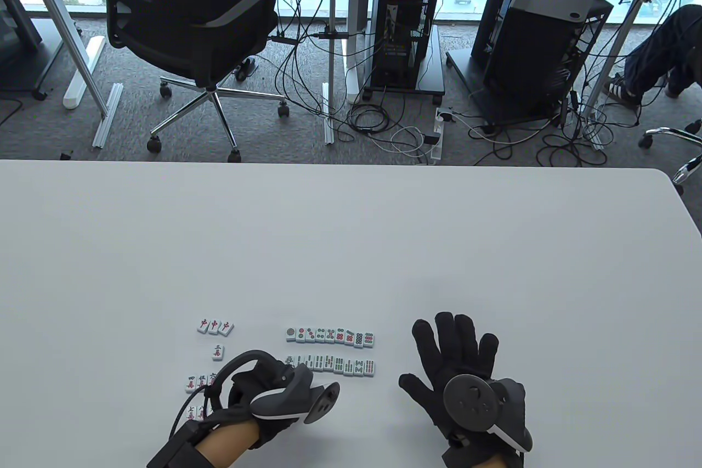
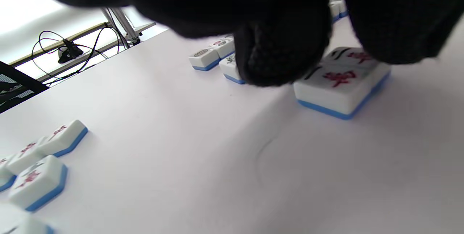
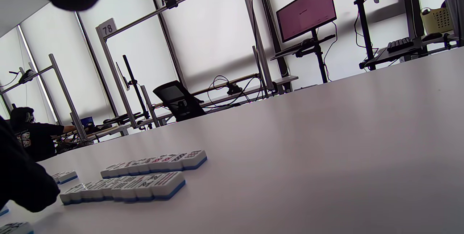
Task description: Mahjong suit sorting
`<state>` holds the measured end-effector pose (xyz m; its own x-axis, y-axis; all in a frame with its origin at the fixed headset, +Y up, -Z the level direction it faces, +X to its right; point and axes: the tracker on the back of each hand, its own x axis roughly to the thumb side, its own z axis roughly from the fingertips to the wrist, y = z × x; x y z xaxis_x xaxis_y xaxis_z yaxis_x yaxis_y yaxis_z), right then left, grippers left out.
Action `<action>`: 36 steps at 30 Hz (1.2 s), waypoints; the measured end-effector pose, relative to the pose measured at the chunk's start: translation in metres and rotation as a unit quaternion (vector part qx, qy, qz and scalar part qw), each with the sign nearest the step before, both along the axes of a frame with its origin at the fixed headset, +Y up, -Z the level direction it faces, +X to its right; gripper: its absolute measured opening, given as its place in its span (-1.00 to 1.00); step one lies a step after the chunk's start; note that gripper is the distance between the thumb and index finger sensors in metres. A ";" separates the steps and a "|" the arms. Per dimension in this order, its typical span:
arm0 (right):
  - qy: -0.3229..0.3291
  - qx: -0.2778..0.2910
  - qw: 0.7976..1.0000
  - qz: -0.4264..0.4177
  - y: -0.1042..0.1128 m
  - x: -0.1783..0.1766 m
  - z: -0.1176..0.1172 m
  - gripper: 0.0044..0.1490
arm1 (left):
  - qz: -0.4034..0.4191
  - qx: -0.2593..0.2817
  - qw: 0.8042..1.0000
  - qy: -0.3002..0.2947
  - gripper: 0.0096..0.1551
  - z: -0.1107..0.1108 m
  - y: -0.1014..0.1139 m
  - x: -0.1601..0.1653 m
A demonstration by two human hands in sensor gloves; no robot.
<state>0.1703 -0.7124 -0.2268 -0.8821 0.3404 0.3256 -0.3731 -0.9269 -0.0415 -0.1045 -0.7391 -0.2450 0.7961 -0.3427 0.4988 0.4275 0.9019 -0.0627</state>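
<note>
White blue-backed mahjong tiles [image 1: 330, 365] lower centre on white desk [image 1: 351, 248]; left hand [image 1: 258, 399] fingers [image 2: 282, 60] curled over character tile [image 2: 340, 85], grip unclear, slide gently; right hand [image 1: 466, 375] spread flat, empty.

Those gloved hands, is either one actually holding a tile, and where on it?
The right hand lies flat and spread, holding nothing. The left hand has fingertips down on a character tile, touching its top face; a real grip cannot be told.

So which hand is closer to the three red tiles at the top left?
The left. The left hand sits just below and right of the three red tiles, among the character tiles. The right hand lies flat, far off to their right.
</note>
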 end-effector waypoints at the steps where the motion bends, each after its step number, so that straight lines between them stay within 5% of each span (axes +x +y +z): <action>1: 0.000 0.000 1.000 -0.001 0.000 0.000 0.000 0.03 | 0.007 0.007 1.000 0.011 -0.27 -0.003 0.008 -0.008; 7: 0.001 -0.002 1.000 0.000 -0.001 -0.001 0.000 0.03 | 0.009 0.048 0.994 0.096 -0.35 -0.027 0.035 -0.062; 14: 0.001 -0.006 1.000 0.005 -0.001 -0.002 -0.001 0.03 | 0.001 0.045 0.981 0.188 -0.35 -0.048 0.018 -0.114; 26: -0.003 -0.010 1.000 0.005 -0.001 -0.001 -0.002 0.03 | -0.056 0.014 0.981 0.184 -0.33 -0.060 -0.023 -0.110; 36: -0.002 -0.008 1.000 -0.003 -0.001 -0.001 -0.002 0.03 | -0.016 0.019 0.985 0.172 -0.31 -0.057 -0.016 -0.103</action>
